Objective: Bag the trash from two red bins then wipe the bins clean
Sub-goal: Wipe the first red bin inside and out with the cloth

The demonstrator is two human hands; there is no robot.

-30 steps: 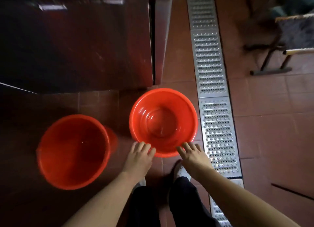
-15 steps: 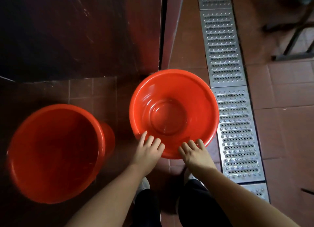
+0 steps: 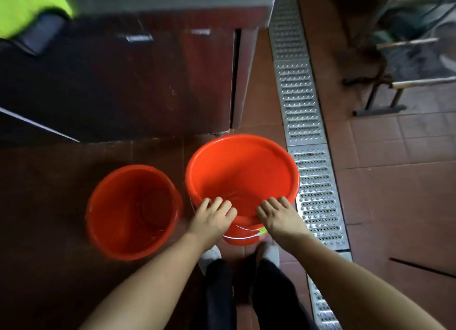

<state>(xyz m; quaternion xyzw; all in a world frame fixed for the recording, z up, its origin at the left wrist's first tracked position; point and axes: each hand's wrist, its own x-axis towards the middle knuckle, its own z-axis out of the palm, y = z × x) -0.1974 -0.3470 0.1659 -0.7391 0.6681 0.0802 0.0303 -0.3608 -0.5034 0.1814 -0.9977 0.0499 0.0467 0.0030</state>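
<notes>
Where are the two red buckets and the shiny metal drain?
left bin (image 3: 118,221), head view, inner wall.
right bin (image 3: 237,171), head view, inner wall.
drain grate (image 3: 298,102), head view, middle of its perforated cover.

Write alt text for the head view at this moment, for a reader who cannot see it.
Seen from above, the left hand and the right hand grip the near rim of the right red bin, which looks empty. The left red bin stands apart on the tiled floor, and a metal drain grate runs along the right.
</notes>
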